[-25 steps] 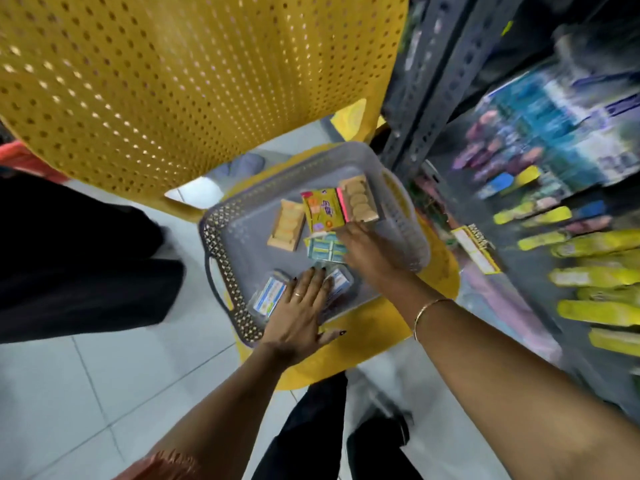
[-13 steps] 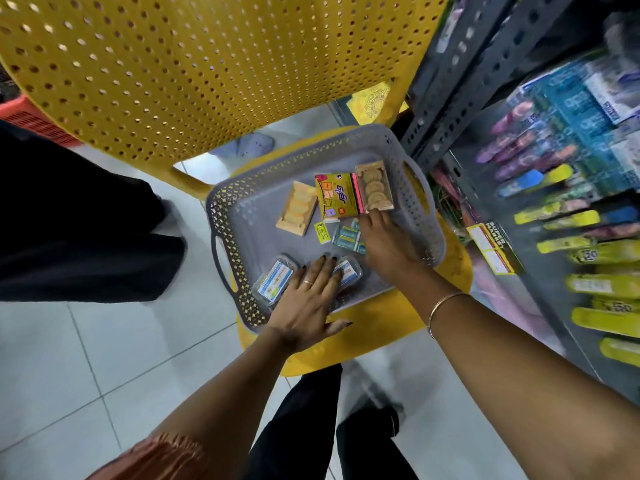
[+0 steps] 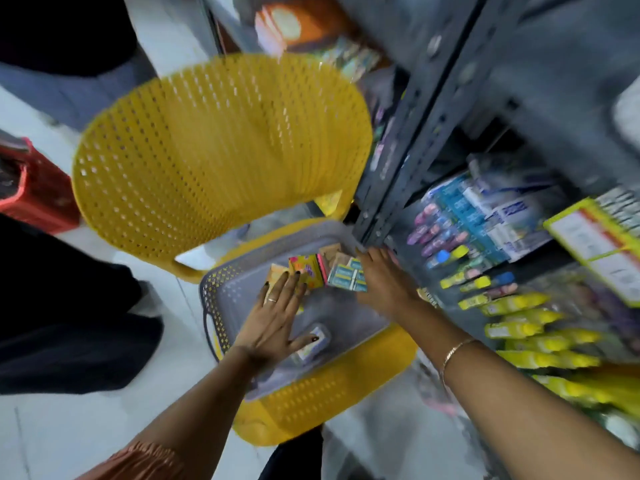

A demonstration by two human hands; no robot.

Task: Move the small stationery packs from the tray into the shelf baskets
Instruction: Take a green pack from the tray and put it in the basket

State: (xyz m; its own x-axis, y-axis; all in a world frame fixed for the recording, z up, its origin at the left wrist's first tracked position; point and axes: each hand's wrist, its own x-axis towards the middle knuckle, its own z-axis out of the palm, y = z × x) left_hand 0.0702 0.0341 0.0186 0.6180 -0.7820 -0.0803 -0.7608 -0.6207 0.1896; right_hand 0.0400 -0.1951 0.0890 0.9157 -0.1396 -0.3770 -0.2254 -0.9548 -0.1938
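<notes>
A grey perforated tray (image 3: pixel 215 289) rests on the seat of a yellow chair. In it lie a yellow pack (image 3: pixel 308 270), a tan pack (image 3: pixel 276 271) and a clear-cased pack (image 3: pixel 317 339). My left hand (image 3: pixel 277 317) hovers flat over the tray with fingers spread, fingertips at the yellow pack and thumb by the clear-cased pack. My right hand (image 3: pixel 384 282) is at the tray's far right corner, gripping a cluster of blue-and-white packs (image 3: pixel 346 277). The view is blurred.
The yellow chair back (image 3: pixel 221 154) rises behind the tray. A grey metal shelf upright (image 3: pixel 408 161) stands just right of it, with pens, boxes and yellow tubes (image 3: pixel 536 327) on the shelves. A red basket (image 3: pixel 38 195) and a person in dark clothes (image 3: pixel 62 306) are at left.
My right hand has taken hold of the blue-and-white packs and carried them toward the tray's far right corner. My left hand slid forward off the clear-cased packs. The camera tilted up.
</notes>
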